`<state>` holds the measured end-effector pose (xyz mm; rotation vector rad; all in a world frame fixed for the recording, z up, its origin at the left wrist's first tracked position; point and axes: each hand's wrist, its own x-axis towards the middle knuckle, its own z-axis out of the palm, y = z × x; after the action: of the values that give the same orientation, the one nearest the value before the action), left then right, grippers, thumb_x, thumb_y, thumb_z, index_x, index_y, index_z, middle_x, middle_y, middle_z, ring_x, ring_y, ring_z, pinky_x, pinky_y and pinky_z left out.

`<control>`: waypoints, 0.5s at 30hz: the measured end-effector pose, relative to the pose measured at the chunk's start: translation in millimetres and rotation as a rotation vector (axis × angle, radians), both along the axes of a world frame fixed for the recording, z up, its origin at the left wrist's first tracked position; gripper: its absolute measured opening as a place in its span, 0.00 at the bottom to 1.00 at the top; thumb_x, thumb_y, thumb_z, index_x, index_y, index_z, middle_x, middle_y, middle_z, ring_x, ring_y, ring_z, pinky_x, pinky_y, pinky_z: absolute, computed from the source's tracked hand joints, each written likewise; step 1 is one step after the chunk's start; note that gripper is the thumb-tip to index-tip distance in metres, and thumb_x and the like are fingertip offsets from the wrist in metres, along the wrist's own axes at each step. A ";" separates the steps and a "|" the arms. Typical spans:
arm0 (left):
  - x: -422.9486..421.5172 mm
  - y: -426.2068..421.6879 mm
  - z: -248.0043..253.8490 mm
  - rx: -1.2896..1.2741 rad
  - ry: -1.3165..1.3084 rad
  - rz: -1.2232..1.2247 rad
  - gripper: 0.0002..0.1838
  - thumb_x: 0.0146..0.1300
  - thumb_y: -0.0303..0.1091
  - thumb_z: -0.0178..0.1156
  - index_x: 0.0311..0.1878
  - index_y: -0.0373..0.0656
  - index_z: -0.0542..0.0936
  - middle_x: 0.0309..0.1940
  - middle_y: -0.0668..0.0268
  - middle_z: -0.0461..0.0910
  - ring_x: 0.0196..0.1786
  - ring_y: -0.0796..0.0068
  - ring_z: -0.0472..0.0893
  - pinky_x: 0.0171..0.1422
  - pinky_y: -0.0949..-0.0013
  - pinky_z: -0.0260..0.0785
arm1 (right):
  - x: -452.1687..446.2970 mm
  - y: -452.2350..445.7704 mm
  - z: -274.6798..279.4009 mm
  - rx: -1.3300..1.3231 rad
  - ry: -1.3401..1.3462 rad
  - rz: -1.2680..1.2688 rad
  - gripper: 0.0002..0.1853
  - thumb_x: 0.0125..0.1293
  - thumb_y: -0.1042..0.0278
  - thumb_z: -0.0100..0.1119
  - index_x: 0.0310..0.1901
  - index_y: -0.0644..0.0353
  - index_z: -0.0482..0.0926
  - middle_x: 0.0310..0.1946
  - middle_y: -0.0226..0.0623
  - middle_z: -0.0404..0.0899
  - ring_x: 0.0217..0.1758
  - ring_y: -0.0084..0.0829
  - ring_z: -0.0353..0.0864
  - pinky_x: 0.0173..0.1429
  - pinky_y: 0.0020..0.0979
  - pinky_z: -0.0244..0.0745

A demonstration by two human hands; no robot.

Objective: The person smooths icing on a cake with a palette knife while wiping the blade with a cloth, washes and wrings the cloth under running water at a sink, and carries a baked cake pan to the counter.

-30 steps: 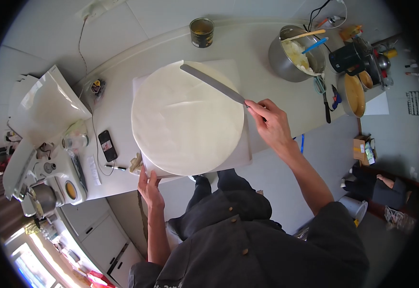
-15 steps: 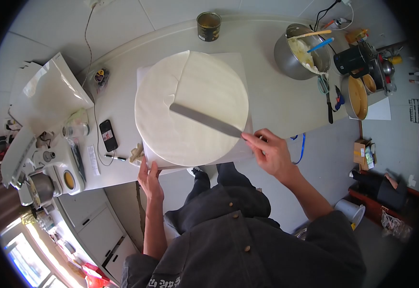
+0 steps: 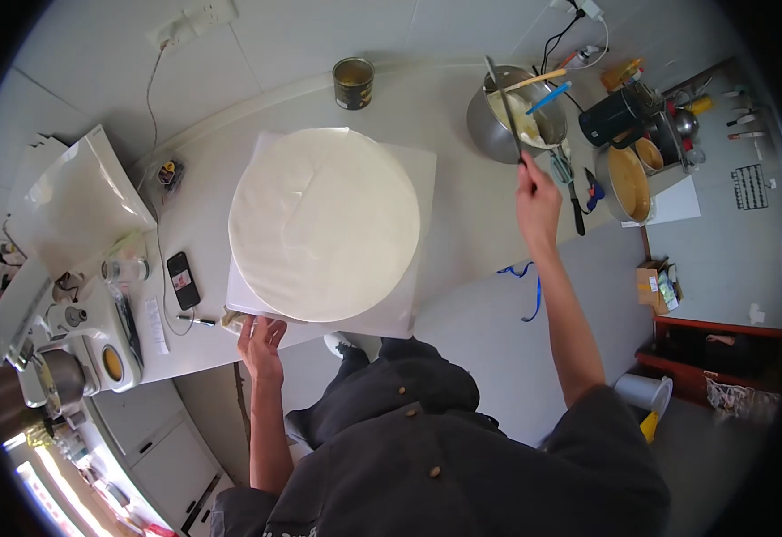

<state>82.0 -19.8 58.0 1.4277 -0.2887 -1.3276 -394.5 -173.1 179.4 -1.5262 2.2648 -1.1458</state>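
A wide round cake (image 3: pixel 328 224) covered in smooth cream-white frosting lies on a square white board (image 3: pixel 409 313) at the counter's front. A faint ridge crosses its top. My left hand (image 3: pixel 263 349) is at the board's near-left corner, fingers closed on the edge; some fingertips are hidden. Beside those fingers lies a crumpled beige cloth (image 3: pixel 234 320). My right hand (image 3: pixel 538 206) grips the handle of a palette knife (image 3: pixel 504 107), raised away from the cake. Its blade overlaps a steel mixing bowl (image 3: pixel 489 125) of pale cream; I cannot tell whether they touch.
A blue spatula (image 3: pixel 547 98) and a wooden handle (image 3: pixel 534 80) stick out of the bowl. Behind the cake stands an open tin (image 3: pixel 353 85). At left are a phone (image 3: pixel 182 279), a jar (image 3: pixel 125 268) and a stand mixer (image 3: pixel 95 340). A round pan (image 3: pixel 625 183) sits at right.
My right hand has lifted the palette knife off the cake and carried it right, to the bowl. The board with the cake has turned slightly clockwise. My left hand stays at the board's corner.
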 end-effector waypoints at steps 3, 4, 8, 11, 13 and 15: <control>-2.1 0.6 -11.1 0.033 0.023 -0.033 0.26 0.73 0.32 0.60 0.69 0.32 0.68 0.43 0.58 0.85 0.42 0.66 0.86 0.54 0.61 0.82 | -45.3 -44.3 -31.9 0.004 0.265 -0.050 0.18 0.73 0.70 0.58 0.63 0.58 0.81 0.35 0.51 0.79 0.44 0.49 0.82 0.49 0.44 0.77; -2.4 0.9 -12.3 0.050 0.041 -0.085 0.25 0.72 0.31 0.61 0.69 0.34 0.70 0.42 0.61 0.85 0.41 0.69 0.86 0.54 0.61 0.82 | -55.1 -50.1 -46.6 -0.001 0.333 -0.070 0.20 0.73 0.71 0.58 0.64 0.57 0.80 0.35 0.51 0.78 0.45 0.51 0.82 0.50 0.46 0.77; -7.1 -1.6 -3.3 0.032 0.049 -0.022 0.20 0.71 0.28 0.61 0.64 0.34 0.76 0.39 0.62 0.86 0.41 0.71 0.86 0.57 0.61 0.81 | -59.5 -18.0 -67.5 0.212 0.342 -0.038 0.22 0.70 0.72 0.60 0.66 0.55 0.79 0.36 0.53 0.78 0.44 0.52 0.82 0.48 0.48 0.77; 4.1 6.9 -23.4 -0.007 -0.059 -0.062 0.23 0.69 0.28 0.62 0.67 0.37 0.76 0.44 0.58 0.86 0.48 0.63 0.85 0.62 0.56 0.77 | -44.3 42.9 -61.4 0.240 0.339 -0.025 0.22 0.68 0.73 0.61 0.64 0.55 0.80 0.35 0.53 0.78 0.39 0.52 0.82 0.46 0.47 0.77; 12.5 11.5 -31.1 0.021 -0.672 -0.201 0.27 0.68 0.28 0.63 0.70 0.38 0.72 0.49 0.52 0.84 0.56 0.59 0.81 0.66 0.54 0.73 | -38.0 84.6 -63.2 0.234 0.314 -0.002 0.21 0.68 0.74 0.61 0.63 0.56 0.81 0.34 0.52 0.77 0.37 0.51 0.81 0.43 0.46 0.76; 20.7 10.1 -27.8 -0.064 -1.485 -0.372 0.34 0.63 0.28 0.67 0.73 0.46 0.71 0.67 0.42 0.71 0.72 0.45 0.66 0.76 0.46 0.60 | -18.0 122.4 -46.6 0.215 0.331 0.017 0.22 0.68 0.74 0.62 0.63 0.57 0.81 0.32 0.48 0.77 0.35 0.46 0.80 0.42 0.42 0.76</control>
<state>102.6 -9.7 30.2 2.1246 -1.5806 -0.2414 -412.5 -50.7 132.8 -1.7468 2.4757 -0.6544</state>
